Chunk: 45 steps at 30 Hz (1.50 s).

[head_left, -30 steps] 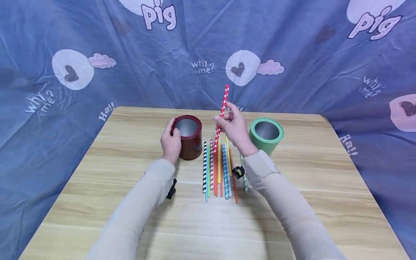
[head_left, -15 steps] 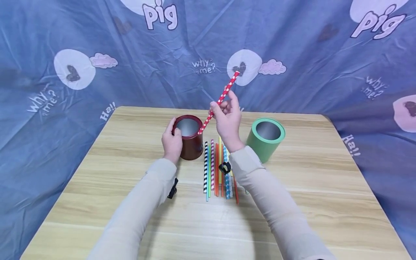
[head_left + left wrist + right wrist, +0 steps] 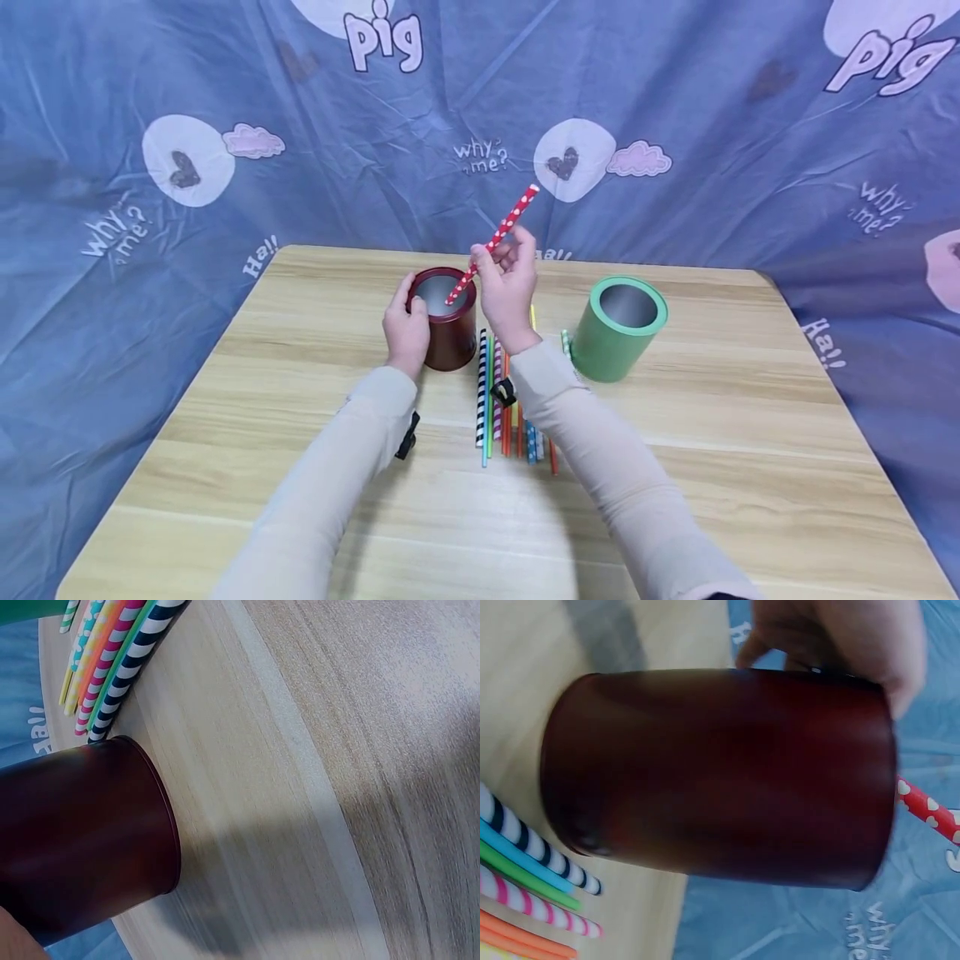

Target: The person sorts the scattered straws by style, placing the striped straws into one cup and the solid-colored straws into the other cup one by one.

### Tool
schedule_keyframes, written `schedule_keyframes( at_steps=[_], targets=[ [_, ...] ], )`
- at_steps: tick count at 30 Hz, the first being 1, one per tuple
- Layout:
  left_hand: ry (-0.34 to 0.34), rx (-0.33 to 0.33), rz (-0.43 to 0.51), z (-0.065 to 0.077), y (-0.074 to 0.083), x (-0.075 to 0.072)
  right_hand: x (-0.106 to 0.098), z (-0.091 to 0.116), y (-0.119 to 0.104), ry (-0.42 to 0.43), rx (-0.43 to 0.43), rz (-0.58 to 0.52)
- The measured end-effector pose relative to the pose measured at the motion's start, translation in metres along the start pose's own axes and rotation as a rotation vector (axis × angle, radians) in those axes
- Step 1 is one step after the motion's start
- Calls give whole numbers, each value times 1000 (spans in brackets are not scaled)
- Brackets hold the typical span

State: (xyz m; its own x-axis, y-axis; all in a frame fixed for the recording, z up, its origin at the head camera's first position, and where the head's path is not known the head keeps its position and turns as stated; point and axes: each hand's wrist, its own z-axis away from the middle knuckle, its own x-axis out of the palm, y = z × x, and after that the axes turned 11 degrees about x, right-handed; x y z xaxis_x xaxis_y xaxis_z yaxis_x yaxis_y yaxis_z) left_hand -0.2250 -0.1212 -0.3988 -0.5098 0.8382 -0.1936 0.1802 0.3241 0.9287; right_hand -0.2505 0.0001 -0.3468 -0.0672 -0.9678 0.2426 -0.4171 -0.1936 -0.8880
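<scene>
In the head view a dark red can stands upright on the table, its mouth facing up. My left hand grips its left side, with the thumb at the rim. The right wrist view shows the same can from the side, the left hand at its rim. My right hand pinches a red straw with white dots between thumb and fingers. The straw slants down to the left, its lower end at the can's mouth. In the right wrist view the straw passes behind the rim.
Several coloured straws lie side by side right of the can, a black-and-white striped straw nearest it; my right forearm hides part of them. A green can stands farther right, a green-striped straw beside it. A blue printed cloth hangs behind the table.
My right hand has carried the red dotted straw leftward from above the loose straws, tilted it, and lowered its end to the dark red can's mouth. The left hand keeps its grip there.
</scene>
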Motion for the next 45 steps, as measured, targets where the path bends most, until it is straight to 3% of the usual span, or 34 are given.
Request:
schedule_keyframes(
  at_steps=[10,16,21,27,34,45],
  targets=[
    [8,-9,5,1,0,0,3,14,22,-3,137,86],
    [11,-9,3,2,-1,0,0,20,32,-16,141,143],
    [4,-4,1,2,-1,1,-3,22,37,19,177,241],
    [-4,-21,-1,1,-1,0,-1,30,18,5,202,304],
    [5,2,0,-1,-1,-2,-5,23,40,-37,224,315],
    [4,5,4,0,-1,-1,-10,23,41,-41,223,359]
  ],
)
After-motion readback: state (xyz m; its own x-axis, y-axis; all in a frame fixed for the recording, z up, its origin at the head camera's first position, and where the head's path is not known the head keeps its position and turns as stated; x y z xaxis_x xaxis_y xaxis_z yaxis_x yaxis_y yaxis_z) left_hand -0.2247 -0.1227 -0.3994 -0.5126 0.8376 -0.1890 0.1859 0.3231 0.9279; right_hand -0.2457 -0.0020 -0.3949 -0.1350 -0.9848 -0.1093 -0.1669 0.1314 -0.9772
